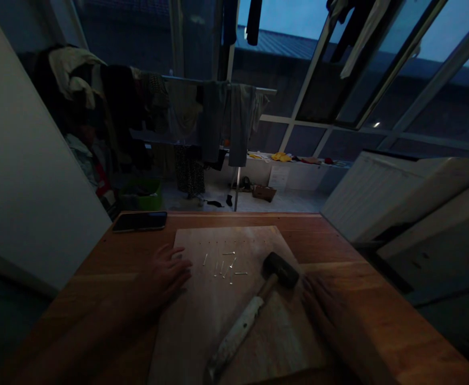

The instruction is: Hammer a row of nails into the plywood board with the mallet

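Note:
A pale wooden board (202, 321) lies on the table in front of me. Several loose nails (223, 266) are scattered on its upper middle, below a row of small dark marks (235, 242) near the far edge. A mallet (281, 269) with a black head and a worn white handle rests slantwise across the board's right half. My left hand (166, 278) is at the board's left edge, fingers apart, holding nothing. To the right of the mallet head, my right hand (323, 300) lies flat at the board's right edge, fingers stretched out and holding nothing.
A phone (140, 221) lies at the far left corner of the wooden table (350, 278). Beyond stand a drying rack with hanging clothes (240, 123) and a green tub (142, 195). A white ribbed appliance or panel (374, 187) stands at the right, and a white panel (30, 176) at the left.

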The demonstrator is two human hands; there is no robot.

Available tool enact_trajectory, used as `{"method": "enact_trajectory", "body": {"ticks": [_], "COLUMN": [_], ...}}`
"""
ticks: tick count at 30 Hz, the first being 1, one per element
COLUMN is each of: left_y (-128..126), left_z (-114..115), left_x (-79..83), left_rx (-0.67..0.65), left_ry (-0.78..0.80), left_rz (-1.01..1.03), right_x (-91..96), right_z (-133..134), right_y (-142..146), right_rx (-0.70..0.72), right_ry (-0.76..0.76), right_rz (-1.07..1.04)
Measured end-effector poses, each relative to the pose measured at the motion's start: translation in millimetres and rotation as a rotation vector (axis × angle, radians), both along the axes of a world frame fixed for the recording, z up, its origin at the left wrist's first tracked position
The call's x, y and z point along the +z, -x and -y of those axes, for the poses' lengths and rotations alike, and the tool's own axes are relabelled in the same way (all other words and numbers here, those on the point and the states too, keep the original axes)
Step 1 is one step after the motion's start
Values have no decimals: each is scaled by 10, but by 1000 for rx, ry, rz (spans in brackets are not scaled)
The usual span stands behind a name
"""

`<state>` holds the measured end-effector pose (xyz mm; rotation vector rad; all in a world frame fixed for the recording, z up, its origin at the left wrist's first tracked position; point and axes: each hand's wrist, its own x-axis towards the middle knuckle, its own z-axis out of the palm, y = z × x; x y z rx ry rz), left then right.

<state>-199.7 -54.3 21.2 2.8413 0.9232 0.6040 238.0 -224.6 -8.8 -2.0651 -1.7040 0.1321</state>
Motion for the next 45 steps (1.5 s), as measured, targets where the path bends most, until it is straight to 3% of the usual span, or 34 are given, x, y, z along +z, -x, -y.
{"method": "enact_trajectory", "body": {"ticks": [4, 8, 11, 14, 20, 28, 32, 35, 38, 45], "left_y": [652, 1235, 1450, 1460, 1070, 207, -211, -464, -665, -955], "left_z": [-1, -83, -126, -108, 39, 77, 79, 83, 31, -378], "left_x": [42, 56, 54, 77, 132, 103, 133, 156, 202, 218], "left_rx": [204, 366, 454, 518, 539, 289, 130, 96, 86, -276], "left_ry": [32, 64, 47, 28, -22, 106, 90, -20, -150, -231], "left_rz": [-13, 42, 56, 42, 0, -51, -131, -235, -324, -396], "right_x": [-162, -189, -132, -95, -201, -190, -103, 11, 171, 561], "right_z": [42, -20, -68, -66, 2, 253, 329, 336, 295, -82], "right_y": [530, 1065, 1289, 1382, 1258, 229, -49, -1, 234, 912], "right_rx": [77, 232, 336, 442, 403, 189, 108, 91, 94, 252], "right_ry": [23, -30, -98, -111, -78, -13, -67, -129, -107, 216], "right_rz": [36, 116, 130, 126, 145, 119, 148, 183, 85, -335]}}
